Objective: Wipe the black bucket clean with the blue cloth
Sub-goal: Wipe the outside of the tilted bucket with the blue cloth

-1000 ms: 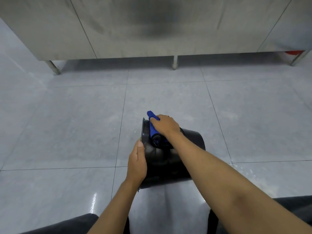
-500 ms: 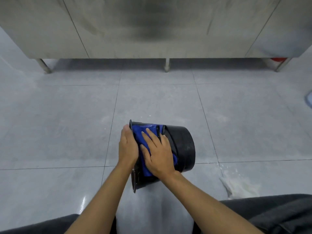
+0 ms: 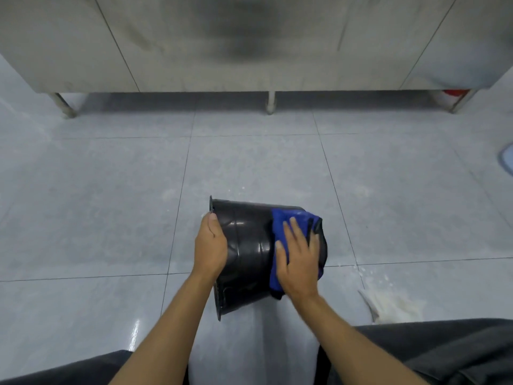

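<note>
The black bucket [image 3: 247,245] lies on its side on the grey floor, its rim to the left and its base to the right. My left hand [image 3: 209,243] grips the rim end and steadies it. The blue cloth [image 3: 280,220] is draped over the bucket's outer wall near the base. My right hand [image 3: 298,259] lies flat on the cloth with fingers spread, pressing it against the bucket. The bucket's inside is hidden from view.
A stainless steel cabinet [image 3: 249,43] on short legs runs along the back. A patch of white powder [image 3: 394,301] lies on the tiles right of the bucket. A pale blue object [image 3: 506,159] shows at the right edge. My dark trouser knees [image 3: 433,354] frame the bottom.
My right hand has slid the blue cloth from the rim end along the bucket's side to the base end. The left hand stays on the rim.
</note>
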